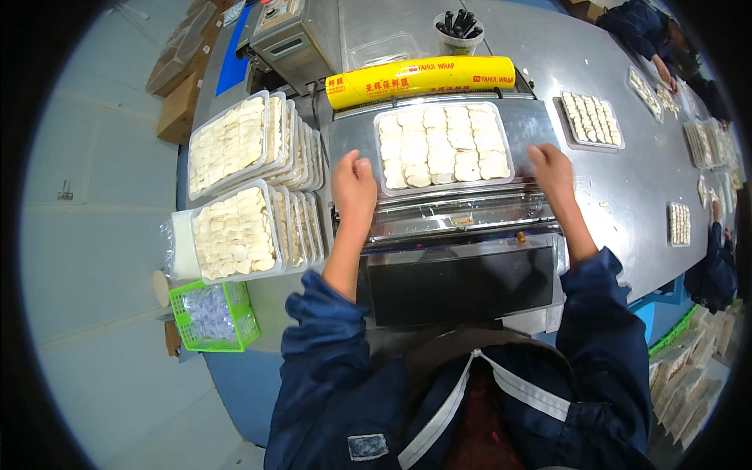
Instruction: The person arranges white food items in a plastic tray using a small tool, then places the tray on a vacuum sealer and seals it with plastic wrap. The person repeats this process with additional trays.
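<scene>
A clear plastic tray point(443, 147) of pale, flat food pieces in rows lies on the metal bed of a film-wrapping machine point(531, 126). My left hand point(355, 187) is curled just left of the tray. Beyond the tray's right edge, my right hand point(552, 170) is also curled, thumb towards the tray. Whether transparent film is pinched in either hand cannot be made out. A yellow printed roll of cling film point(420, 81) rests across the back of the machine. Nearest my body is the machine's dark flat plate point(461, 288).
Stacked filled trays point(229, 147) stand at left, above a green plastic basket point(247, 320) of clear packets. A tub of black-handled tools point(459, 38) and a metal appliance point(299, 44) sit behind. Another tray point(592, 119) is at right; co-workers' hands point(664, 73) are farther off.
</scene>
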`<move>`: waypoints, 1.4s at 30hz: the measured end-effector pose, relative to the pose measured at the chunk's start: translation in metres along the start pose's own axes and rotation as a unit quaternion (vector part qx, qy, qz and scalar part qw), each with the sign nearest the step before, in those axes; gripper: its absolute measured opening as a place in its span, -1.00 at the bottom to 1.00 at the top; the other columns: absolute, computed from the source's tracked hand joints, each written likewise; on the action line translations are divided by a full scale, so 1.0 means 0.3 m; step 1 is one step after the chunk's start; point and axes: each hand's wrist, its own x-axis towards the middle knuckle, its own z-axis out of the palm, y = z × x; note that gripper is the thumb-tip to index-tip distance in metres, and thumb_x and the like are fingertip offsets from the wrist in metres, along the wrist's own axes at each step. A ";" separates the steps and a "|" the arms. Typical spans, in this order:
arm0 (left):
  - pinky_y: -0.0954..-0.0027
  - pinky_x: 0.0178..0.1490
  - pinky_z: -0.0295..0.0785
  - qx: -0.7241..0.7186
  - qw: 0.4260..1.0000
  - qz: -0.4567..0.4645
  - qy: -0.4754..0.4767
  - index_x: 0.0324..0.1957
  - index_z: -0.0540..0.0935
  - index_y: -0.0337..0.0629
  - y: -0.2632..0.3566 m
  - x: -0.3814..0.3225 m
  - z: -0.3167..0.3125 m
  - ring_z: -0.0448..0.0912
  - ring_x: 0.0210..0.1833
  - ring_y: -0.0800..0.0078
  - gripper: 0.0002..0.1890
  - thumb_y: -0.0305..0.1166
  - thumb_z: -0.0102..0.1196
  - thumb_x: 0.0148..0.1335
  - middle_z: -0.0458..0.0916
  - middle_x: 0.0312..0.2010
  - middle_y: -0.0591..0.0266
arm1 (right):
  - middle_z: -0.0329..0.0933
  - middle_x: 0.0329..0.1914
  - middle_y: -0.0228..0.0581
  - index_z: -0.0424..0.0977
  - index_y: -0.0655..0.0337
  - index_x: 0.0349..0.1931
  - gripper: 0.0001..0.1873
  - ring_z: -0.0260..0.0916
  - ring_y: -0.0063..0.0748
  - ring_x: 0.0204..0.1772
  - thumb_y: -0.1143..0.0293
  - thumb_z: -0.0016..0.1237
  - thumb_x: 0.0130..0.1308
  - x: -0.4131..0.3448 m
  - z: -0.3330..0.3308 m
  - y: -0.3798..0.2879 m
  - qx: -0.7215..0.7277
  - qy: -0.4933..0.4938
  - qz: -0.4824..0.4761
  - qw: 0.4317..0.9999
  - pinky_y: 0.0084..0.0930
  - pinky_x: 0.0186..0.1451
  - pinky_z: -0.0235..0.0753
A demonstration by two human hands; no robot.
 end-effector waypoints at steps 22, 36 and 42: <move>0.57 -0.40 0.28 -0.417 0.781 -0.178 -0.429 0.23 0.34 -0.32 0.350 -0.616 0.002 0.34 -0.47 0.69 -0.50 -0.27 0.10 0.35 0.41 -0.51 0.37 | 0.48 -0.49 -0.12 0.38 0.34 -0.07 -0.83 0.49 -0.31 -0.40 0.48 -0.17 0.41 -0.487 -0.298 -0.097 0.203 -0.364 -0.021 0.909 -0.43 -0.32 0.49; 0.49 -0.50 0.48 0.051 0.934 0.265 -0.236 -0.28 0.61 -0.20 -0.010 -0.739 -0.056 0.58 -0.57 0.42 -0.88 -0.42 0.16 0.14 0.58 -0.49 0.31 | 0.47 -0.48 -0.13 0.45 0.23 -0.29 -0.91 0.48 -0.04 -0.41 0.44 0.02 0.26 0.114 -0.175 -0.319 -0.170 -0.213 -0.433 0.859 -0.28 -0.37 0.45; 0.47 -0.57 0.44 0.033 0.950 0.229 -0.211 -0.33 0.61 -0.17 0.001 -0.742 -0.052 0.53 -0.63 0.42 -0.92 -0.48 0.17 0.10 0.54 -0.57 0.29 | 0.43 -0.54 -0.22 0.40 0.18 -0.45 -0.78 0.43 -0.19 -0.45 0.34 0.19 0.11 0.160 -0.102 -0.351 -0.210 -0.197 -0.483 0.827 -0.33 -0.39 0.42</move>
